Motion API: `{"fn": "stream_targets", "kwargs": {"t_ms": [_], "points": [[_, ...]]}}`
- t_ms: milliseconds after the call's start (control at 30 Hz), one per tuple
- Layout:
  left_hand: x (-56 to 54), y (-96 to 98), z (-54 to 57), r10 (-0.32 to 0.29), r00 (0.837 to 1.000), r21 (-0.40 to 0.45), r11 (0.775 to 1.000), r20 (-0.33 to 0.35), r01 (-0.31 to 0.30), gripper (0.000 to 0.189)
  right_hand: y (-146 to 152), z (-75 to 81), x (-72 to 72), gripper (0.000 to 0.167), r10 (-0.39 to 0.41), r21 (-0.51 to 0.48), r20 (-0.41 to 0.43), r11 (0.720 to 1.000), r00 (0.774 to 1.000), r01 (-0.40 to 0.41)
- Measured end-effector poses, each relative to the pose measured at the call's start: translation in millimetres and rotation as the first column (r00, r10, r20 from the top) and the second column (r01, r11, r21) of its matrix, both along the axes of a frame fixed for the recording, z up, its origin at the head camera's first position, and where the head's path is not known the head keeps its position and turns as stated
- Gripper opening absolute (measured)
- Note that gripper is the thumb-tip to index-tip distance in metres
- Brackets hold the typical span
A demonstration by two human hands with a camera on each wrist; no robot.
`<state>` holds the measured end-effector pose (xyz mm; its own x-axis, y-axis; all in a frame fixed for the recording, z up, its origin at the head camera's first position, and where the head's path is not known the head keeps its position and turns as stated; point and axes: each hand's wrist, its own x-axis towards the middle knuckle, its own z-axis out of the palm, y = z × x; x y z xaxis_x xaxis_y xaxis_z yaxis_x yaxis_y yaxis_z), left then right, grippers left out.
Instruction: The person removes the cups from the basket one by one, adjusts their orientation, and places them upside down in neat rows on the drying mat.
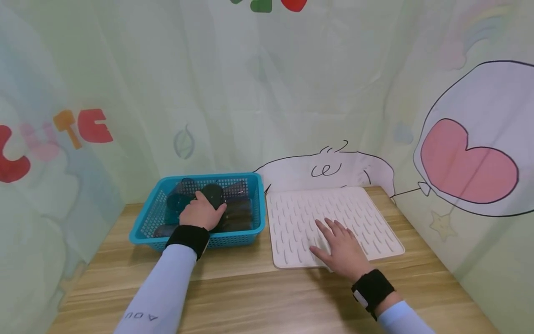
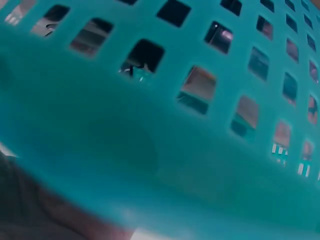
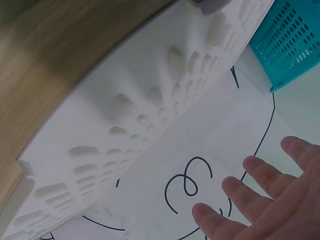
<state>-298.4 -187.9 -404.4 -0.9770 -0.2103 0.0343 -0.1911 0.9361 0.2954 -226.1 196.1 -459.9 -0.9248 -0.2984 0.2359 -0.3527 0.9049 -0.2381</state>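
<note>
My left hand (image 1: pixel 201 213) reaches into the blue plastic basket (image 1: pixel 143 227) at the left of the table. It grips a dark cup (image 1: pixel 213 195), with the thumb at its right side and the index finger at its left; the other fingers are hidden. In the left wrist view, the perforated basket wall (image 2: pixel 150 130) fills most of the picture. My right hand (image 1: pixel 342 248) hovers with spread fingers over the front of a white ridged mat (image 1: pixel 292 222). Nothing is between its fingers, which also show in the right wrist view.
Several dark see-through pieces (image 1: pixel 238 211) lie in the basket, along with a teal one (image 1: pixel 178 202). The mat lies right of the basket on a wooden table (image 1: pixel 250 301). A printed curtain (image 1: pixel 225 93) hangs behind and on both sides of the table.
</note>
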Motion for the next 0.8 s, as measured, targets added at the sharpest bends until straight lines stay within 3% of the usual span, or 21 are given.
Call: {"fn": "stream_targets", "kwargs": {"t_ms": [333,533,800], "points": [[-7.9,-1.0,-12.7,0.009,0.999,-0.004,1.0,0.051,-0.009,0.098,-3,-2.6,0.7,0.076,0.018,-0.017,0.003,1.0,1.0,-0.018],[-4.0,-1.5,-11.0,0.004,0.999,0.026,1.0,0.038,-0.005,0.094,-6,-6.2,-0.5,0.077,0.025,-0.009,-0.017,1.0,1.0,-0.025],[4.9,-3.4,-1.1,-0.014,1.0,0.056,0.998,0.023,0.013,0.094,-12,-4.2,-3.6,0.076,0.051,-0.05,0.022,0.997,0.998,-0.05]]}}
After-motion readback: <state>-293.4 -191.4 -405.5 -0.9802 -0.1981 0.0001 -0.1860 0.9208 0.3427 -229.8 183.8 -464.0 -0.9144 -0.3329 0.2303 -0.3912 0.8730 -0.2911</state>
